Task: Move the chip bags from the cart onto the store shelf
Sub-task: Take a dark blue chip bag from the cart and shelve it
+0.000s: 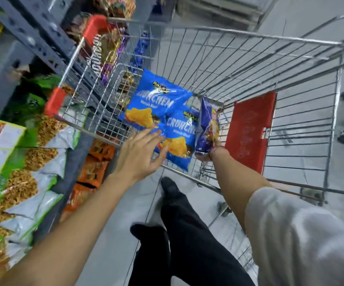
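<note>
Spreading wide, the left hand (140, 153) is reaching in over the cart (249, 36) rim, its grip open and its fingertips (162, 150) just touching the lower edge of the blue bags (167, 118); it is holding nothing yet. At nine o'clock from that hand the shelf (32, 34) is running along the cart's side, stocked with green and silver packs (28, 182) and orange packs (92, 168) lower down. Two blue bags are lying overlapped against the cart's near end, close to the red flap (249, 133). At three o'clock from them a purple bag (207, 124) is standing on edge, and the right hand (206, 154) is gripping it from below, though its fingers are mostly hidden. The pickup step seems to be under way. Next, the left hand likely needs to be closing on the blue bags, then both hands swinging toward nine o'clock to the shelf.
</note>
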